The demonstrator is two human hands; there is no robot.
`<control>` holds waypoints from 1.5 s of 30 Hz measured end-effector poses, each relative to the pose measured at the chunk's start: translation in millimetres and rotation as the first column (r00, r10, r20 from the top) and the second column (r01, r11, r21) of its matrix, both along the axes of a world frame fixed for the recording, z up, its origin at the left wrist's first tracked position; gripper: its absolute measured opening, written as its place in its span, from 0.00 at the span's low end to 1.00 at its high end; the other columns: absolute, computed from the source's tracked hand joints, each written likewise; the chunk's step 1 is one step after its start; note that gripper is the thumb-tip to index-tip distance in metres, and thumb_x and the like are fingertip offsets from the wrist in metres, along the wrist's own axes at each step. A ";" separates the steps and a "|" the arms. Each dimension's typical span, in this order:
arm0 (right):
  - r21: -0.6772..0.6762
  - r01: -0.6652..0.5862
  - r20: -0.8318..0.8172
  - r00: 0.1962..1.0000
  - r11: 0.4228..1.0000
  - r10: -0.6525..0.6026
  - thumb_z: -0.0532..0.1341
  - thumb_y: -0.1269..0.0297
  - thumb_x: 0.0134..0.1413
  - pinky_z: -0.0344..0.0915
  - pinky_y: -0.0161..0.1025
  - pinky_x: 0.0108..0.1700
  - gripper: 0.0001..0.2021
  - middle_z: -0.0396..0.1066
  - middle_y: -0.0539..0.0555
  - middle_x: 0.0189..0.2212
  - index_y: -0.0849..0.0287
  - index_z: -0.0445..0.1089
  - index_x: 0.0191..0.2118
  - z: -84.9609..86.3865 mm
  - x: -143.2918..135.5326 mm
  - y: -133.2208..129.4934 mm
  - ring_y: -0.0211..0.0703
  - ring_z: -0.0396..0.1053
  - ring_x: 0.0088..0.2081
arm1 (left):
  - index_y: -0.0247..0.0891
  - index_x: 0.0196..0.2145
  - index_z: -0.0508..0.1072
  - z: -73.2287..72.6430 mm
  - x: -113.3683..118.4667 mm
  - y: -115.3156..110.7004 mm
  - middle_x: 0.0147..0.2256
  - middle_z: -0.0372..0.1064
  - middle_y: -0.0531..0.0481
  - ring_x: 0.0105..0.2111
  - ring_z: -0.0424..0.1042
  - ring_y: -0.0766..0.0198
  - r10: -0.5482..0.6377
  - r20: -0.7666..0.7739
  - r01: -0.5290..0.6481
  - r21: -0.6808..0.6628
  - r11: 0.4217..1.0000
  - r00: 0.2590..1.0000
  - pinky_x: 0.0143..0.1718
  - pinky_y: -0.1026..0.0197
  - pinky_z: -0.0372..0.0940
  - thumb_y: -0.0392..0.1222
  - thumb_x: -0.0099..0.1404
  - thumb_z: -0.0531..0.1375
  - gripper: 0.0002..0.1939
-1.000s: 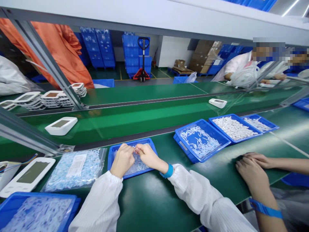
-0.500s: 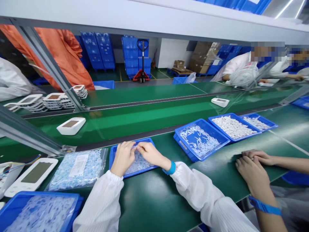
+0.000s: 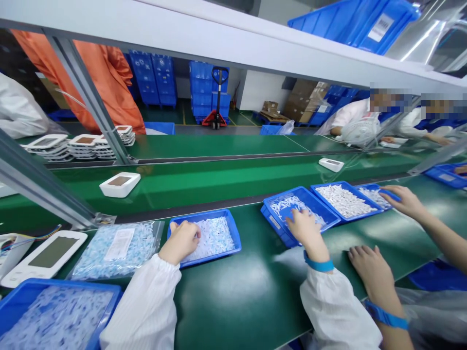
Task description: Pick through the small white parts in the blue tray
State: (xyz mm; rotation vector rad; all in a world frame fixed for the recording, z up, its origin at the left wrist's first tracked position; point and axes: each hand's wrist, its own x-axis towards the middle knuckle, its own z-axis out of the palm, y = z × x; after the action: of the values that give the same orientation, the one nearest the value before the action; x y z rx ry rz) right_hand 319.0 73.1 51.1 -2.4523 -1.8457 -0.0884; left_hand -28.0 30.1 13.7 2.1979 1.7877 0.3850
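Observation:
My left hand (image 3: 181, 241) is over the left part of a shallow blue tray (image 3: 239, 237) of small white and light-blue plastic pieces (image 3: 215, 233). Its fingers are curled together, and whatever they pinch is hidden. Further right, my right hand (image 3: 306, 227) reaches over the near side of a second blue tray (image 3: 279, 228), which holds thin white pieces (image 3: 288, 204). The fingers there are apart and point down at the pieces; nothing shows in them.
A sealed bag of light-blue pieces (image 3: 116, 250), a white display device (image 3: 44, 257) and another blue tray (image 3: 116, 296) lie left. A co-worker's hands (image 3: 372, 272) are at right, near a tray of white parts (image 3: 346, 200). A white casing (image 3: 119, 184) sits on the green conveyor (image 3: 219, 180).
My hands, together over the left tray before, have separated. My right hand has moved right to the second tray. One co-worker's hand has gone up to the far right tray.

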 end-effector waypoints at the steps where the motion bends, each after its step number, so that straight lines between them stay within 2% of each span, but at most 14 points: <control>1: 0.026 -0.160 -0.052 0.986 0.987 0.161 0.52 0.67 0.59 0.58 0.51 0.46 0.14 0.64 0.67 0.47 0.63 0.69 0.48 -0.4 -13.6 -1.3 0.58 0.62 0.49 | 0.39 0.26 0.73 -1.7 0.9 0.3 0.31 0.72 0.46 0.39 0.67 0.52 -0.004 0.008 0.004 0.000 1.000 1.000 0.44 0.47 0.50 0.30 0.52 0.57 0.07; 3: 0.119 -0.480 -0.168 0.853 0.869 0.494 0.52 0.68 0.59 0.58 0.45 0.47 0.12 0.66 0.62 0.45 0.60 0.71 0.44 0.2 -50.1 -5.6 0.51 0.64 0.47 | 0.39 0.25 0.74 -3.4 2.4 1.1 0.31 0.72 0.47 0.39 0.67 0.52 -0.005 0.013 0.005 -0.008 1.000 1.000 0.44 0.48 0.50 0.30 0.51 0.58 0.07; 5: 0.214 -0.700 -0.251 0.635 0.682 0.730 0.53 0.68 0.60 0.58 0.41 0.47 0.11 0.69 0.59 0.41 0.59 0.72 0.40 -1.2 -92.5 -11.9 0.46 0.65 0.44 | 0.39 0.25 0.73 -3.3 3.3 1.9 0.30 0.72 0.47 0.39 0.68 0.52 0.000 0.007 0.000 -0.023 1.000 1.000 0.44 0.49 0.50 0.29 0.51 0.57 0.08; 8: 0.197 -0.877 -0.335 0.360 0.438 0.871 0.58 0.68 0.56 0.59 0.39 0.43 0.06 0.71 0.56 0.33 0.61 0.73 0.36 -12.5 -148.7 -20.2 0.44 0.66 0.39 | 0.38 0.23 0.72 -2.1 3.7 2.5 0.28 0.71 0.49 0.37 0.68 0.53 0.000 -0.001 0.000 -0.045 0.999 1.000 0.43 0.51 0.50 0.26 0.50 0.55 0.10; 9: 0.173 -0.904 -0.353 0.315 0.392 0.881 0.60 0.68 0.54 0.59 0.38 0.42 0.05 0.71 0.56 0.32 0.61 0.73 0.35 -18.2 -162.0 -21.2 0.44 0.67 0.38 | 0.38 0.23 0.72 -2.0 3.4 2.6 0.27 0.71 0.49 0.37 0.68 0.54 -0.002 -0.001 0.002 -0.048 0.999 1.000 0.43 0.51 0.50 0.26 0.50 0.54 0.10; 11: 0.130 -0.924 -0.379 0.288 0.359 0.879 0.62 0.69 0.51 0.59 0.38 0.41 0.04 0.71 0.57 0.32 0.63 0.73 0.34 -30.2 -178.5 -19.8 0.45 0.67 0.36 | 0.37 0.22 0.71 -2.2 1.9 2.7 0.27 0.70 0.48 0.36 0.68 0.55 -0.007 0.003 0.007 -0.050 0.999 1.000 0.42 0.52 0.50 0.26 0.50 0.54 0.10; 14: 0.122 -0.928 -0.448 0.266 0.353 0.854 0.60 0.75 0.50 0.59 0.36 0.39 0.05 0.72 0.55 0.30 0.63 0.73 0.33 -43.1 -181.6 -11.0 0.43 0.67 0.34 | 0.38 0.23 0.71 -3.2 -1.8 3.7 0.27 0.71 0.50 0.36 0.68 0.57 -0.016 0.027 0.018 -0.058 0.998 1.000 0.42 0.54 0.50 0.27 0.51 0.53 0.10; 18: 0.214 -0.908 -0.516 0.208 0.360 0.831 0.57 0.80 0.49 0.60 0.35 0.40 0.08 0.71 0.55 0.29 0.63 0.71 0.30 -44.2 -171.6 0.1 0.42 0.66 0.36 | 0.38 0.26 0.71 -3.4 -6.5 7.5 0.29 0.71 0.51 0.36 0.68 0.60 0.000 0.103 0.000 0.003 1.000 0.995 0.41 0.57 0.52 0.28 0.53 0.53 0.09; 23: 0.283 -0.784 -0.700 0.225 0.552 0.678 0.55 0.74 0.55 0.61 0.34 0.35 0.06 0.70 0.52 0.27 0.62 0.69 0.35 -39.7 -175.8 2.7 0.38 0.67 0.30 | 0.37 0.31 0.68 0.0 -7.2 13.5 0.24 0.68 0.53 0.27 0.67 0.65 -0.014 0.233 -0.002 0.071 0.997 0.972 0.33 0.63 0.55 0.27 0.58 0.49 0.11; 28: 0.312 -0.573 -0.905 0.065 0.758 0.421 0.60 0.68 0.52 0.66 0.37 0.38 0.05 0.73 0.54 0.31 0.63 0.71 0.33 -56.0 -187.7 8.2 0.41 0.70 0.33 | 0.37 0.29 0.69 -1.7 -1.1 16.0 0.24 0.69 0.53 0.26 0.68 0.66 -0.024 0.298 -0.003 0.088 0.996 0.954 0.30 0.64 0.57 0.30 0.59 0.53 0.07; 31: 0.298 -0.503 -0.939 -0.004 0.811 0.343 0.61 0.67 0.50 0.67 0.39 0.41 0.06 0.74 0.55 0.33 0.63 0.72 0.34 -66.2 -189.3 11.9 0.42 0.71 0.36 | 0.36 0.27 0.72 -4.9 1.1 17.2 0.26 0.71 0.51 0.29 0.69 0.64 -0.032 0.273 0.010 0.084 0.996 0.961 0.33 0.63 0.59 0.30 0.58 0.55 0.07; 37: 0.360 -0.555 -0.906 -0.015 0.750 0.423 0.58 0.63 0.54 0.63 0.35 0.33 0.09 0.71 0.53 0.27 0.63 0.71 0.31 -67.0 -186.0 10.8 0.38 0.67 0.30 | 0.37 0.27 0.76 -4.1 2.1 18.7 0.29 0.74 0.47 0.32 0.71 0.61 -0.061 0.216 0.030 0.147 0.989 0.974 0.36 0.61 0.61 0.31 0.57 0.58 0.08; 41: 0.390 -0.574 -0.852 0.070 0.720 0.518 0.55 0.61 0.57 0.54 0.32 0.27 0.12 0.63 0.48 0.21 0.62 0.66 0.26 -60.8 -184.5 7.8 0.34 0.58 0.24 | 0.39 0.34 0.78 1.7 3.9 16.7 0.31 0.76 0.48 0.31 0.72 0.62 0.033 0.285 -0.059 0.083 0.995 0.958 0.35 0.62 0.62 0.36 0.58 0.58 0.09; 45: 0.358 -0.612 -0.815 0.163 0.705 0.556 0.54 0.64 0.59 0.47 0.32 0.25 0.12 0.55 0.45 0.18 0.61 0.62 0.25 -52.0 -184.4 3.1 0.33 0.52 0.22 | 0.40 0.28 0.78 7.7 6.0 13.7 0.29 0.76 0.49 0.30 0.73 0.61 0.127 0.294 -0.143 0.035 0.989 0.948 0.34 0.62 0.62 0.40 0.58 0.59 0.08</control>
State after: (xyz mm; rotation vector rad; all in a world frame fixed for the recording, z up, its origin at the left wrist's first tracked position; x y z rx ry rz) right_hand 134.5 76.2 -0.8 -1.0310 -1.9513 1.1092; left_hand -22.0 43.8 21.4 1.9371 1.7846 0.7553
